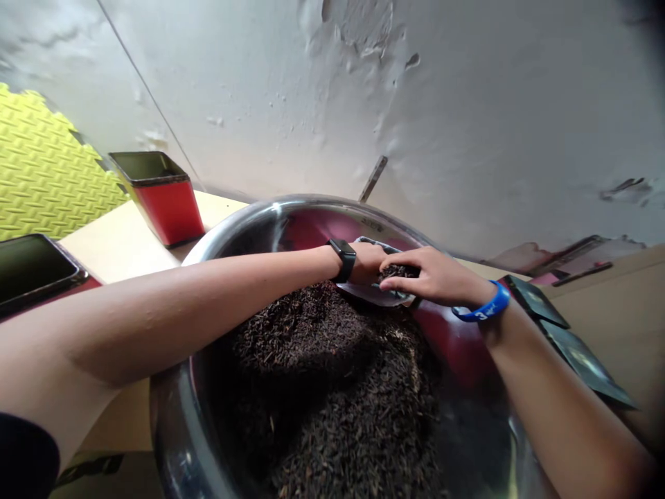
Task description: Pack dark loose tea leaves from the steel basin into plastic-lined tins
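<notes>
A large steel bowl [208, 423] holds a heap of dark loose tea leaves [312, 339]. Over its far side, my left hand [368, 263], with a black watch at the wrist, reaches to a pale thin-walled container [371, 296]. My right hand covers the left fingers, so their grip is hidden. My right hand [429, 274], above a blue wristband, is curled with thumb and fingers around a clump of tea leaves at the container's mouth. Most of the container is hidden behind both hands.
An open red tin [171, 208] stands on the pale table [111, 239] to the left, with another open tin [36, 270] nearer. Dark flat lids [576, 353] lie at right beside cardboard [618, 312]. A peeling wall [291, 104] rises behind the bowl.
</notes>
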A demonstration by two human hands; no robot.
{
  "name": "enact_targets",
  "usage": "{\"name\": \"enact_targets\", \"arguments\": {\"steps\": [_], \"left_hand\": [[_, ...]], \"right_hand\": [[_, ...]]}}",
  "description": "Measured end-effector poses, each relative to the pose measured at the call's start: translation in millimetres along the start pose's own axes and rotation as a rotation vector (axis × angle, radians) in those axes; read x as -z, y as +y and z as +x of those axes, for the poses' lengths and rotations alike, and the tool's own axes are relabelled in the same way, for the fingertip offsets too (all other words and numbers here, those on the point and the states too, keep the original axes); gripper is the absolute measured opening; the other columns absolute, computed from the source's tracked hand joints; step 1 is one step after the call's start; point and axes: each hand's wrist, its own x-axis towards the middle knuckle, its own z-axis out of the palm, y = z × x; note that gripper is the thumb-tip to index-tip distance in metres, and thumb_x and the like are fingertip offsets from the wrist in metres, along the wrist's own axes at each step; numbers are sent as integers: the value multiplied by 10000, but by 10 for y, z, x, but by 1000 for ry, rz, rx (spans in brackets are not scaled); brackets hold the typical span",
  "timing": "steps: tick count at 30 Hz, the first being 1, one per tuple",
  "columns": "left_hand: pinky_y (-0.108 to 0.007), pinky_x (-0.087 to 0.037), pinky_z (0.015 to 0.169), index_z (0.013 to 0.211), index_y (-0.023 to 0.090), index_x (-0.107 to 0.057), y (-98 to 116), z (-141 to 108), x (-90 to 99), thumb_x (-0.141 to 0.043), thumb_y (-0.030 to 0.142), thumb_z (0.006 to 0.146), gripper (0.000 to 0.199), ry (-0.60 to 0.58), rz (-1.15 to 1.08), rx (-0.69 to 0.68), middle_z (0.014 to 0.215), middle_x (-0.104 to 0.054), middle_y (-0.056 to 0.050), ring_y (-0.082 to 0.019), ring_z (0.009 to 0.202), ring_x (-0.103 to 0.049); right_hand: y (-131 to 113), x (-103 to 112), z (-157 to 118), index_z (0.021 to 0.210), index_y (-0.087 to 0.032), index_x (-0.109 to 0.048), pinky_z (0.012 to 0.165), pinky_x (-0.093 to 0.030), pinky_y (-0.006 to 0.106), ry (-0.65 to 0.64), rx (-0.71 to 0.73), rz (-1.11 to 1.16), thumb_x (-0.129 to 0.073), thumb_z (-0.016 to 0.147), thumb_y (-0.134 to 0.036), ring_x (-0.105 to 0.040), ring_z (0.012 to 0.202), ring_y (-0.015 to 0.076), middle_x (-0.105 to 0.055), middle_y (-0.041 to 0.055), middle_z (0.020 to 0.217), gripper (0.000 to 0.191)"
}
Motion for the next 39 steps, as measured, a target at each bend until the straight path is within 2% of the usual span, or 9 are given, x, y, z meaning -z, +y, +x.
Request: {"name": "enact_targets", "arguments": {"steps": [3,5,11,15,18,25,33,39], "left_hand": [[-259,-419,672,966,197,-602,-34,0,-28,-460,384,772,305,61,60,-90,950,-635,-59,-195,844,-587],[-260,-421,668,978,192,-591,-55,5,-41,-457,372,772,305,82,79,-93,960,-630,-64,-197,850,-587],[-262,-417,635,930,210,-600,-83,29,-58,-478,369,767,258,126,76,-11,883,-645,-55,-197,799,-598],[-246,-414,611,1012,207,-559,-100,44,-49,-486,390,762,319,170,3,101,913,-639,-52,-185,775,-599],[-238,-417,583,1025,186,-542,-123,46,-45,-487,398,760,343,191,-34,132,915,-634,-65,-189,764,-599],[-254,-422,568,972,174,-540,-142,36,-61,-476,365,759,294,234,-15,116,881,-635,-69,-208,757,-602],[-254,-408,547,894,173,-565,-133,32,-58,-499,383,734,272,254,-22,99,826,-640,-68,-208,719,-602],[-265,-425,569,889,166,-566,-109,36,-42,-486,414,737,302,212,1,147,837,-642,-81,-217,741,-606]], "right_hand": [[64,22,-15,888,-208,-632,672,-402,271,29,-51,-28,-508,751,-486,-569,729,152,-651,15,824,333],[92,41,-26,864,-212,-631,654,-397,264,43,-64,-41,-506,753,-483,-564,718,147,-648,8,805,319],[260,47,-17,833,-212,-629,639,-389,261,176,-132,-98,-498,763,-467,-562,744,159,-649,14,822,295],[407,-56,40,830,-216,-629,630,-393,270,320,-210,-192,-497,766,-452,-570,724,168,-654,20,810,278],[465,-130,80,850,-225,-627,626,-398,273,376,-235,-247,-501,767,-411,-580,734,179,-658,21,823,240],[488,-178,102,875,-229,-630,658,-416,275,388,-235,-266,-518,742,-316,-593,779,189,-663,19,862,194],[502,-191,100,861,-229,-634,636,-414,264,404,-221,-222,-541,724,-327,-593,755,173,-662,4,830,192],[510,-206,109,840,-227,-629,601,-400,253,407,-238,-204,-555,712,-325,-584,719,160,-657,0,791,178]]}}
